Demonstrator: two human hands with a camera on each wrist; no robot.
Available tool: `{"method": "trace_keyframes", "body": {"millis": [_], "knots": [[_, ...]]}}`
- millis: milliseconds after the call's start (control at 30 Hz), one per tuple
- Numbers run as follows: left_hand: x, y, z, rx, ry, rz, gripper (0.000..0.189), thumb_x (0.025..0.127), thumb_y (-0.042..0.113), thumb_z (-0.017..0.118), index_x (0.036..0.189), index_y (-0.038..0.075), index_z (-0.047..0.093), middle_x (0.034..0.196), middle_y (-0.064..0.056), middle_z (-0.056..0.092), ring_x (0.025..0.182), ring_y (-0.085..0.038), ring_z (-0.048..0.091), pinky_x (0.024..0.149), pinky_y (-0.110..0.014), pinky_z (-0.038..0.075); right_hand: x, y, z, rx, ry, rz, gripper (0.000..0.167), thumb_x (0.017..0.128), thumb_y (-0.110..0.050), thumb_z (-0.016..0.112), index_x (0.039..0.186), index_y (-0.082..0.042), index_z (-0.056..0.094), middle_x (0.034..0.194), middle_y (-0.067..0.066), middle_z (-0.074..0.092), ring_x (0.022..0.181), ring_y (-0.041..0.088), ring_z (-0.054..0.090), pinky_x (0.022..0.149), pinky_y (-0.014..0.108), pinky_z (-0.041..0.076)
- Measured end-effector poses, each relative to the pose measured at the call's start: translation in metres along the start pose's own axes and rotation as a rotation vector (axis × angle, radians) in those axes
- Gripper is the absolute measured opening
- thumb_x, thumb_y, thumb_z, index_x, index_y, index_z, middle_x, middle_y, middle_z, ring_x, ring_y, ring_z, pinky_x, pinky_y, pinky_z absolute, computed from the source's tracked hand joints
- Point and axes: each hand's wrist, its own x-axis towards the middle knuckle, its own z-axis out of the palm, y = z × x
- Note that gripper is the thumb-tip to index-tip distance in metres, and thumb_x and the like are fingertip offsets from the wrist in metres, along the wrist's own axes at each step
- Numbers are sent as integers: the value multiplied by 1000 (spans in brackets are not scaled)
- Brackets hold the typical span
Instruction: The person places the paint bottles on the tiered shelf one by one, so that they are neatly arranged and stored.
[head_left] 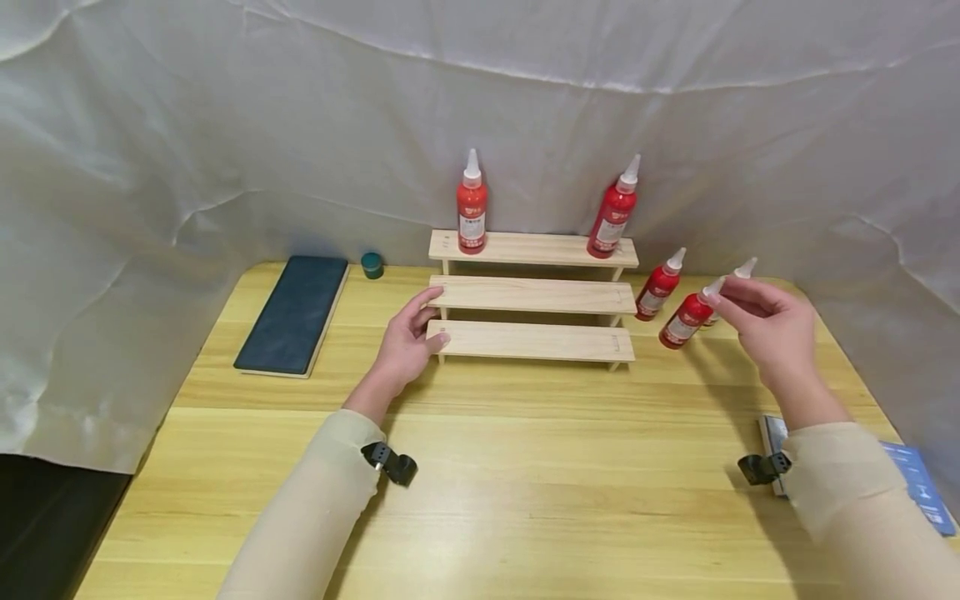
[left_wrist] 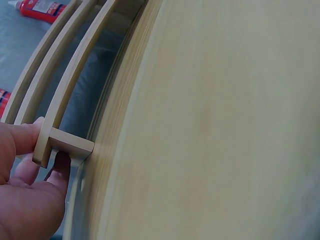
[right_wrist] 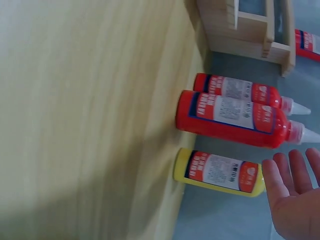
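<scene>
My left hand [head_left: 405,342] grips the left end of a three-step wooden rack [head_left: 530,340], thumb on the lowest step. Fingers reach under that step in the left wrist view. At the right, my right hand [head_left: 776,325] has its fingertips at the white cap of a red bottle [head_left: 684,322]; whether they touch it I cannot tell. Its fingers look fairly straight in the right wrist view, the thumb out of sight. Another red bottle [head_left: 657,292] stands beside the rack. A yellow bottle [right_wrist: 220,172] is mostly hidden behind the hand in the head view.
Two red bottles, one left [head_left: 472,208] and one right [head_left: 612,218], stand on the top step. A dark flat block [head_left: 292,317] and a small green jar [head_left: 372,266] lie left. A blue item [head_left: 918,483] sits by the right sleeve. Grey cloth [head_left: 337,125] hangs behind.
</scene>
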Motion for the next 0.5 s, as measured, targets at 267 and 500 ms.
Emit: {"method": "trace_keyframes", "body": {"millis": [267, 500], "knots": [[1, 3, 0, 6, -1, -26, 73, 88, -14, 66, 145, 30, 51, 140, -6, 57, 128, -20, 50, 106, -39, 39, -1, 12, 7, -113, -27, -12, 54, 85, -34, 81, 128, -5, 67, 99, -21, 68, 91, -1, 63, 70, 12, 50], [0, 5, -4, 22, -36, -1, 73, 89, -15, 65, 147, 26, 49, 137, -8, 58, 125, -23, 52, 105, -39, 41, -1, 16, 11, -144, -16, 4, 56, 85, -38, 80, 128, -4, 66, 96, -21, 66, 89, 1, 62, 69, 13, 51]]}}
